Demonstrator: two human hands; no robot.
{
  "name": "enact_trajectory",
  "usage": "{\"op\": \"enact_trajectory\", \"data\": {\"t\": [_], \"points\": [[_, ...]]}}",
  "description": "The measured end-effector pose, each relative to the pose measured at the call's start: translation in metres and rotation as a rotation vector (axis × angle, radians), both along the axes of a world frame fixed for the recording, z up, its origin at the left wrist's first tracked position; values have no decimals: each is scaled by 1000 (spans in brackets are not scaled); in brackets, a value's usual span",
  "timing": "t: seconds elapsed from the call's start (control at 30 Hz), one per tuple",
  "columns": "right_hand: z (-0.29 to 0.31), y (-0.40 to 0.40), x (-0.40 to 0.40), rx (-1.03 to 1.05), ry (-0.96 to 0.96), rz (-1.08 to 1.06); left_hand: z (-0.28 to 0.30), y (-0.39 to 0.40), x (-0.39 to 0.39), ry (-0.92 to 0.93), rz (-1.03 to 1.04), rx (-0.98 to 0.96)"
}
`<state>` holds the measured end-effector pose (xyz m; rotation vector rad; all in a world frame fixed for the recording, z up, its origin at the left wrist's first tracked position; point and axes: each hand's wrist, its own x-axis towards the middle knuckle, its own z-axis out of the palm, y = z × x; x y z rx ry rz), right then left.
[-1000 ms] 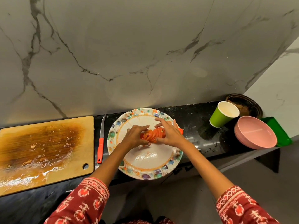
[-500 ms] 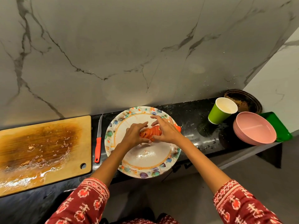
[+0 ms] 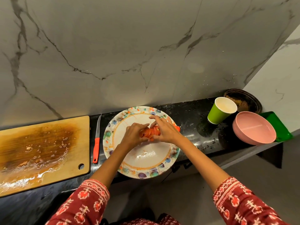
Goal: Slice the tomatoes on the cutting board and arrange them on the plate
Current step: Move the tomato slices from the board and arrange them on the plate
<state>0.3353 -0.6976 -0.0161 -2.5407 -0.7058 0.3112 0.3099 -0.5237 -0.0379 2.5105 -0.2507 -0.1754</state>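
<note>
Gripping the row of tomato slices [image 3: 150, 133] from either end, the left hand [image 3: 134, 135] and right hand [image 3: 164, 129] hold it over the plate [image 3: 146, 161], its long axis running left-right, parallel to the counter edge.

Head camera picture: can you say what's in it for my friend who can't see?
Both hands, left hand and right hand, hold tomato slices over a flowery plate. A red-handled knife lies between plate and wet cutting board.

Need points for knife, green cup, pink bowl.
knife [image 3: 96, 149], head view, on the red handle.
green cup [image 3: 216, 114], head view, on the outer side wall.
pink bowl [image 3: 253, 127], head view, on the inner surface.
</note>
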Motion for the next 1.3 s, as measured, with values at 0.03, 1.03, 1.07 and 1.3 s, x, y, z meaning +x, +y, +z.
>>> {"op": "enact_trajectory", "data": {"t": [0.03,1.03,1.07,1.3], "points": [[0,0,0,-3,-1,1,1,0,0,-9,-2,26],[-2,-25,0,-9,-36,11,-6,-8,4,25,-68,79],[-2,-25,0,-1,-32,7,-6,-10,4,18,-67,80],[0,-21,1,2,-27,30,-10,-10,4,-7,-47,61]]}}
